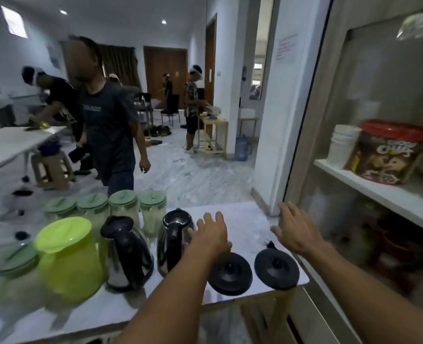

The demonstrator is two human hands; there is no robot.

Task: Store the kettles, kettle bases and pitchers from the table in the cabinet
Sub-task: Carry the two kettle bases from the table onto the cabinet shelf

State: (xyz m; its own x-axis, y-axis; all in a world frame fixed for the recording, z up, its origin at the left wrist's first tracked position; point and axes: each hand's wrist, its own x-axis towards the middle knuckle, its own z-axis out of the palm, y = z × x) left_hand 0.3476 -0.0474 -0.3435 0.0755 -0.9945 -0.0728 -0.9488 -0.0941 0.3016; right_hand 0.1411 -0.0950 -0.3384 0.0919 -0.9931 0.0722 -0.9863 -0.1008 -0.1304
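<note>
both hands, left hand [211, 230] and right hand [296, 229], were spread wide and empty over the table [242, 219]; kettles [128, 254], bases [230, 274] and pitchers [69, 256] sat there. tub label [389, 155] too blurry to read.

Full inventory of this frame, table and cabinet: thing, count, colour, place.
Electric kettles: 2, steel and black, table centre.
Kettle bases: 2, black, table's right end.
Lime pitcher: 1, left of the kettles.
Clear pitchers: 5 visible, pale green lids, four in the back row, one at far left.
Table: 1, white.
Cereal tub: 1, red lid, cabinet shelf.
White buckets: stacked beside the tub.
Left hand: open, by the right kettle.
Right hand: open, above the table's right edge.
</note>
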